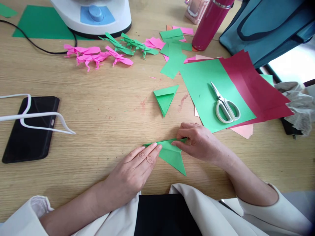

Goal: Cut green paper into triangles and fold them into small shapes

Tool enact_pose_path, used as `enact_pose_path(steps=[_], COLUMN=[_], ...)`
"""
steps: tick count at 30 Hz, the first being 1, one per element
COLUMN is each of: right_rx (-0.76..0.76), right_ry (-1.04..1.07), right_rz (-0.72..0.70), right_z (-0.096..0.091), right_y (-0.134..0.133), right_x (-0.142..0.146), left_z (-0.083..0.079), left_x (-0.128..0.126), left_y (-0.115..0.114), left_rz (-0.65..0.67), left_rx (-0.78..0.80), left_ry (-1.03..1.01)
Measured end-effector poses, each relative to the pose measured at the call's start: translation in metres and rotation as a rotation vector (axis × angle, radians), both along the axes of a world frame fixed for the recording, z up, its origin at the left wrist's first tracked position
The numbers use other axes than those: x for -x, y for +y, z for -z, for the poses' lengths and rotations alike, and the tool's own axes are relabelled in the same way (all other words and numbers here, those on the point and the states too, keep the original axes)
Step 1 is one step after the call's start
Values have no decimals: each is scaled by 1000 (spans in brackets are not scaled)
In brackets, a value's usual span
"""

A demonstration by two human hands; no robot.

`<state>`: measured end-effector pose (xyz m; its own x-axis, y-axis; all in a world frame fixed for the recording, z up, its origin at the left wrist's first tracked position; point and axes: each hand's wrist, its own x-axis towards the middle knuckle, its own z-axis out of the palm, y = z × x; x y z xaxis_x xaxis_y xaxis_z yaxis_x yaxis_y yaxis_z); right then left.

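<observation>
A partly folded piece of green paper [171, 152] lies on the wooden table close to my body, one pointed corner toward me. My left hand [137, 167] rests on its left part, fingers stretched out and lying flat over the paper. At the paper's upper right corner, my right hand [194, 141] pinches the edge between thumb and curled fingers. Just beyond my hands sits a folded green paper triangle [166, 100], untouched. White-handled scissors [226, 108] lie on a green sheet [201, 88] to the right.
Folded pink paper figures [88, 55] and green ones [130, 44] stand at the back, near a white appliance base [95, 14]. A black power bank [31, 131] with a white cable lies left. Dark red sheets [258, 88], a magenta bottle [210, 24] and a teal bag [265, 28] are right.
</observation>
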<state>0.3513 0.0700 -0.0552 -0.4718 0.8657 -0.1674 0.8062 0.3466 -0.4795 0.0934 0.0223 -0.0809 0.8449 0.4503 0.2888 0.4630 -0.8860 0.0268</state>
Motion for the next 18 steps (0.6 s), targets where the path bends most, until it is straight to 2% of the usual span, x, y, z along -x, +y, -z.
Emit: enact_pose_path(steps=[6,13,18], right_rx=[-14,3,-7], right_ry=[12,5,12], right_rz=[43,62,73], right_z=[2,2,4], right_y=[-1,-1,-2], right_x=[-1,0,1], left_z=[-7,0,0], left_x=[-3,-4,-7], left_y=[-3,-10,-13], left_rz=[-13,-23,-62], left_rx=[-38,-67,-92], left_ry=[75,100,129])
